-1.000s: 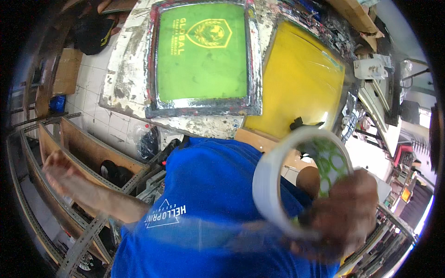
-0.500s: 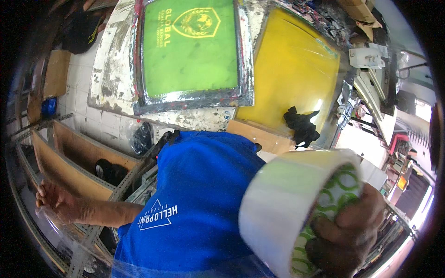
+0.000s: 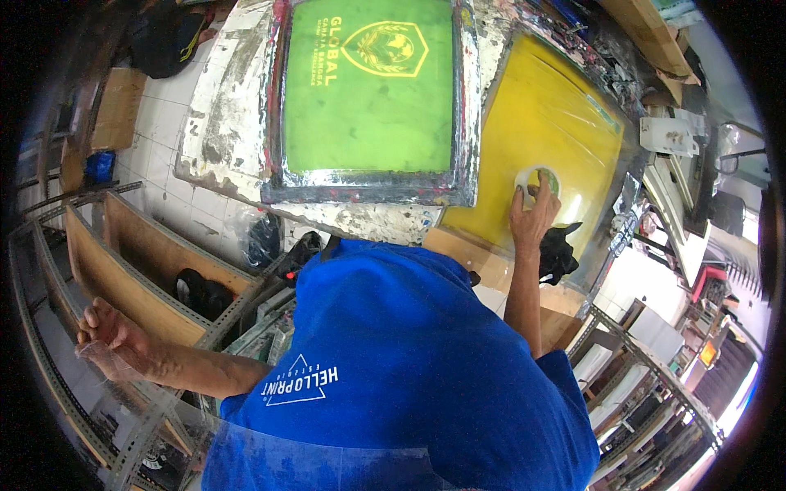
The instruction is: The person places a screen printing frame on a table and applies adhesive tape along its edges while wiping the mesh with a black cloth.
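Off to the left, my left hand [image 3: 115, 340] is closed, its fingertips pinching one end of a strip of clear tape [image 3: 327, 458]. The see-through strip stretches across the bottom of the view, in front of my blue shirt [image 3: 442, 352]. My right hand [image 3: 536, 214] reaches forward over a yellow-covered board [image 3: 524, 123] and grips a roll of tape [image 3: 526, 177], with a finger in its core. The roll is at the board's surface; whether it rests there I cannot tell. Beside my right wrist lies a crumpled black cloth [image 3: 559, 254].
Left of the board, a framed screen [image 3: 372, 131] with a green face and pale crest lies on a paint-stained white table [image 3: 217, 131]. A metal-framed wooden shelf [image 3: 135, 278] stands at my left. A rack [image 3: 639, 393] is at my right.
My right hand has carried the tape roll from close in front of me out to the yellow board. My left hand still holds the strip, which now lies across the lower view.
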Motion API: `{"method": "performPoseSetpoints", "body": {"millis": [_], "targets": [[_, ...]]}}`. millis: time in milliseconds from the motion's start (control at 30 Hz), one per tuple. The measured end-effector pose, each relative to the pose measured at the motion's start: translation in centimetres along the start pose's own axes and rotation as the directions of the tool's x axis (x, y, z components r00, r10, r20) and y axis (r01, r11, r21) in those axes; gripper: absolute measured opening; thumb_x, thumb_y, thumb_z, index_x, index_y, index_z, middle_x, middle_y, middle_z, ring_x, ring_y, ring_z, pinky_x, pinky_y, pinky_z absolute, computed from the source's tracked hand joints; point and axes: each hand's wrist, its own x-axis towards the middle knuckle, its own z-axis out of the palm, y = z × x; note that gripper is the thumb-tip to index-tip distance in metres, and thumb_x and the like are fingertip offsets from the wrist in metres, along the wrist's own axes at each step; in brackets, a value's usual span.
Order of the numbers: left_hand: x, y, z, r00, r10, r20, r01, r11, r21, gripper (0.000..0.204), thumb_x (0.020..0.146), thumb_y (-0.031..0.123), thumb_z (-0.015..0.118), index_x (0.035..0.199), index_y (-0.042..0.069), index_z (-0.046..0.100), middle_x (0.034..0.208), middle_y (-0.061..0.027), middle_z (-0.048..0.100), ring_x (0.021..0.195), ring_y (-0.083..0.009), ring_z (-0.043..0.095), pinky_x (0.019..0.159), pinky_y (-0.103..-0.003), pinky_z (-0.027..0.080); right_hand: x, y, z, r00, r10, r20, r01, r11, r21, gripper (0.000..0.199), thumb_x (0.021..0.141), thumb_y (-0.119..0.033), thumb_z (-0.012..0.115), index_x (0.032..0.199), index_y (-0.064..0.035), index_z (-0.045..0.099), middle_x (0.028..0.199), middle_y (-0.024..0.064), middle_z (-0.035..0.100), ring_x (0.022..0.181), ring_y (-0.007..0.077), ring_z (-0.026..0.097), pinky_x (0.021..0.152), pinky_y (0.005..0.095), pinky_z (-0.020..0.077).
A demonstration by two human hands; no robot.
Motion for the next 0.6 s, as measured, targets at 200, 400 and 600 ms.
{"method": "performPoseSetpoints", "body": {"millis": [200, 400, 600], "targets": [[0.2, -0.9, 0.9, 0.999, 0.048, 0.020, -0.049, 0.999, 0.024, 0.024, 0.086, 0.027, 0.075, 0.096, 0.006, 0.073, 0.094, -0.0076, 0.067, 0.096, -0.0232, 0.060, 0.097, -0.042, 0.043, 2.7, -7.0, -2.2, 0.987, 0.119, 0.109, -0.138, 0.972, 0.192, 0.066, 0.073, -0.025, 0.079, 0.128, 0.0007, 0.054, 0.110, 0.0220, 0.063, 0.090, 0.0375, 0.063, 0.084, 0.0448, 0.0499], [0.8, -0.9, 0.3, 0.971, -0.207, 0.117, 0.218, 0.972, -0.087, 0.022, 0.091, 0.023, 0.070, 0.102, 0.003, 0.069, 0.104, -0.0103, 0.061, 0.097, -0.0199, 0.056, 0.085, -0.030, 0.049, 3.8, -12.8, 0.8, 0.787, 0.358, 0.503, -0.374, 0.924, -0.072, 0.070, 0.068, -0.028, 0.079, 0.121, 0.0029, 0.046, 0.105, 0.0271, 0.064, 0.092, 0.0434, 0.066, 0.079, 0.0488, 0.0528], [0.0, -1.6, -0.1, 0.955, -0.220, 0.199, 0.263, 0.939, -0.220, 0.028, 0.099, 0.023, 0.057, 0.114, -0.001, 0.056, 0.113, -0.0132, 0.050, 0.084, -0.0115, 0.053, 0.058, -0.016, 0.048, 4.1, -11.7, 2.3, 0.772, 0.327, 0.545, -0.372, 0.928, -0.030, 0.065, 0.065, -0.025, 0.079, 0.113, 0.0027, 0.045, 0.099, 0.0274, 0.065, 0.091, 0.0458, 0.065, 0.080, 0.0507, 0.0520]]}}
